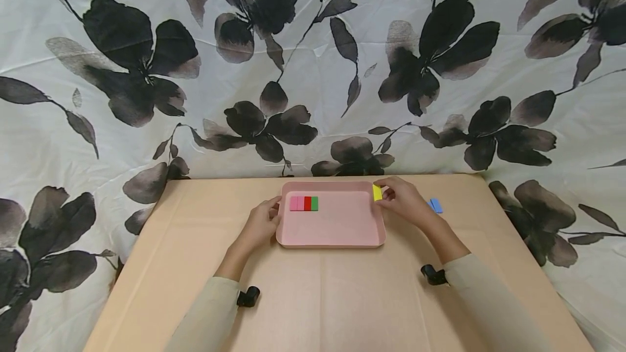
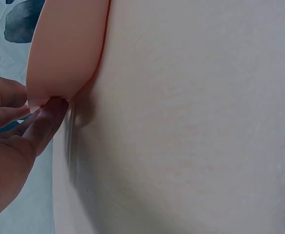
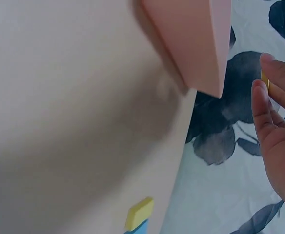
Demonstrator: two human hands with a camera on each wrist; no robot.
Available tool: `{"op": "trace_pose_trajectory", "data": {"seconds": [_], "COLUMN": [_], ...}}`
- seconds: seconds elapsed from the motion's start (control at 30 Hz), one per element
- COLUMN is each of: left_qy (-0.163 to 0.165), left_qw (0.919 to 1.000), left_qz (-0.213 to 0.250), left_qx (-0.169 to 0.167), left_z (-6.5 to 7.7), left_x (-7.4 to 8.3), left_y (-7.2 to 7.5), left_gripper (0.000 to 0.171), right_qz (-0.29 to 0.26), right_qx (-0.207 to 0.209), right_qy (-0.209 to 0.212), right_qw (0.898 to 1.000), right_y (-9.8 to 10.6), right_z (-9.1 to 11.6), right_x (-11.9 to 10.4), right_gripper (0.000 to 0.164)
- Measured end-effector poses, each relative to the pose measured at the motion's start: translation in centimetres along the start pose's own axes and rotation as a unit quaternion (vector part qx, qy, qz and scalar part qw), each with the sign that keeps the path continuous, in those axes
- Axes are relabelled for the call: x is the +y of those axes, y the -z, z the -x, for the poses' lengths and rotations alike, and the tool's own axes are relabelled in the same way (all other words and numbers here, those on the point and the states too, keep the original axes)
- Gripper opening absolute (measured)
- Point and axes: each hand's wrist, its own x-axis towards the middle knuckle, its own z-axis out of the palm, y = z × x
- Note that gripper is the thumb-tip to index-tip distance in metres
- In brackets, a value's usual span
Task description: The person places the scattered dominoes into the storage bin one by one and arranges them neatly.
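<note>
A pink tray (image 1: pixel 332 235) lies on the table with a short row of small tiles in its upper left: pink (image 1: pixel 296 203), red (image 1: pixel 307 203) and green (image 1: pixel 314 203). At the tray's left side, my left hand (image 1: pixel 259 224) grips the rim; the left wrist view shows its fingers (image 2: pixel 49 119) against the tray's corner. My right hand (image 1: pixel 403 200) pinches a yellow tile (image 1: pixel 377 193) above the tray's right rim. In the right wrist view, only a sliver of that tile (image 3: pixel 265 80) shows between thumb and fingers.
Blue tiles (image 1: pixel 436 206) lie on the tan table (image 1: pixel 342 297) to the right, partly behind my right wrist. Beside a blue piece, another yellow tile (image 3: pixel 139 213) appears in the right wrist view. Floral cloth (image 1: pixel 337 80) hangs behind the table's far edge.
</note>
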Motion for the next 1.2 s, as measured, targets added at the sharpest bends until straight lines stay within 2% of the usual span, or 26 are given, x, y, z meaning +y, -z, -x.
{"op": "trace_pose_trajectory", "data": {"seconds": [0.27,0.47,0.67,0.93,1.07,1.2], "left_qy": [-0.005,-0.005,-0.001,0.005,0.003,0.002], "left_qw": [1.0000,1.0000,1.0000,1.0000,1.0000,1.0000], "left_qz": [-0.001,-0.003,-0.002,0.002,0.000,-0.003], "left_qx": [0.001,0.001,0.000,-0.003,-0.005,-0.004], "left_z": [0.0,0.0,0.0,0.0,-0.1,-0.1], "left_x": [0.1,0.0,0.0,-0.1,-0.1,-0.1], "left_y": [0.0,-0.1,-0.1,-0.1,0.0,0.0], "left_gripper": [0.055,0.055,0.055,0.056,0.056,0.055], "right_qz": [0.004,0.007,-0.008,0.041,0.011,0.003], "right_qx": [-0.022,-0.037,-0.056,-0.092,-0.120,-0.141], "right_qy": [-0.008,0.015,0.023,0.007,-0.016,-0.012], "right_qw": [1.000,0.999,0.998,0.995,0.993,0.990], "right_y": [-1.1,-2.2,-4.1,-6.7,-7.6,-8.4], "right_z": [-1.5,-3.1,-4.7,-6.2,-6.7,-7.2], "right_x": [-1.6,-2.8,-3.5,-5.0,-5.6,-5.6], "right_gripper": [0.051,0.048,0.047,0.046,0.042,0.037]}}
